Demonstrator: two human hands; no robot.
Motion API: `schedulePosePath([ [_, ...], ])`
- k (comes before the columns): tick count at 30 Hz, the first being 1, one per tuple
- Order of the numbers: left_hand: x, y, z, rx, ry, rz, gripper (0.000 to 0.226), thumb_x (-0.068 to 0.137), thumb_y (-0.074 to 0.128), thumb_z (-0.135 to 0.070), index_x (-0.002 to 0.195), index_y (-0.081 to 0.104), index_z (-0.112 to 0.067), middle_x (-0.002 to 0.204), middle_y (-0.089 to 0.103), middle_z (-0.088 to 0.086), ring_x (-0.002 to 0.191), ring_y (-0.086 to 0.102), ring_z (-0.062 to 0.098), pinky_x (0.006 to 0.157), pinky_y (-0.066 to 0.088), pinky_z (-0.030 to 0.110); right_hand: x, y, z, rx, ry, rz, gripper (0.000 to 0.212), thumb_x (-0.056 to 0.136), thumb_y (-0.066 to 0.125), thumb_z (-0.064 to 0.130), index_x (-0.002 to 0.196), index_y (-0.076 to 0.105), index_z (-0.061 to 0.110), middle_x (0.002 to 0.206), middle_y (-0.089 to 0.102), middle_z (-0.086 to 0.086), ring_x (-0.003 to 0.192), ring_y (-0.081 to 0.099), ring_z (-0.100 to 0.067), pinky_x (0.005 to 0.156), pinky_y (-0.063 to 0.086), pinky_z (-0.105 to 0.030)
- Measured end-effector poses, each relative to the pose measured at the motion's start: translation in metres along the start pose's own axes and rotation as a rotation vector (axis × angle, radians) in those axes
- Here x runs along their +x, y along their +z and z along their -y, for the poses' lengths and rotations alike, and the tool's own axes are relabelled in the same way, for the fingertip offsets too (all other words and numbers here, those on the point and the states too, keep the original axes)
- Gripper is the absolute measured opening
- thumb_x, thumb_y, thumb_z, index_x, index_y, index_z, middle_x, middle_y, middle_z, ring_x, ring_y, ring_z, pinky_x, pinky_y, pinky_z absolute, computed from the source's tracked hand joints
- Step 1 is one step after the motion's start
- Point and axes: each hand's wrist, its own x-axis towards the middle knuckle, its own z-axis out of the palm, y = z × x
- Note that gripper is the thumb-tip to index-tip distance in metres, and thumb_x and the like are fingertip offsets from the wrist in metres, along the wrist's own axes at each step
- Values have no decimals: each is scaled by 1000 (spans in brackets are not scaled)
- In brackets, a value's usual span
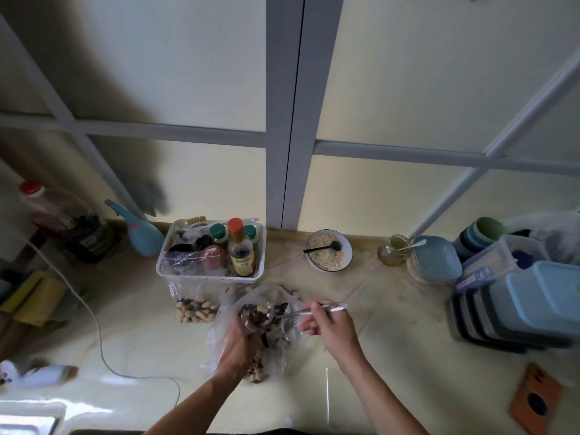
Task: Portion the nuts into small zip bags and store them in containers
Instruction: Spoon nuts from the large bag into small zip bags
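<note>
A large clear plastic bag (282,350) of mixed nuts lies on the counter in front of me. My left hand (238,343) is inside or against the bag and grips a small clear bag holding nuts (260,315). My right hand (326,324) pinches a clear plastic spoon (332,307) whose tip points into the nuts. A small zip bag (194,306) partly filled with pale and dark nuts stands behind, leaning against a white basket (163,268).
The white basket holds sauce bottles. A bowl of oats (329,255) with a black spoon and a glass jar (392,249) sit at the back. Stacked blue-lidded containers (533,302) fill the right. A white cable (100,334) crosses the left counter.
</note>
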Motion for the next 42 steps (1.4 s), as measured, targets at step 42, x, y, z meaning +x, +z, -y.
schedulePosePath([
  [42,-34,-2,-19,-108,-101,-86,24,103,47,-43,126,44,-38,118,61,-4,108,59,15,88,47,33,-51,-10,-15,-10,-394,4,19,89,60,13,97,77,13,93,73,-8,79,72,-27,67,50,-25],
])
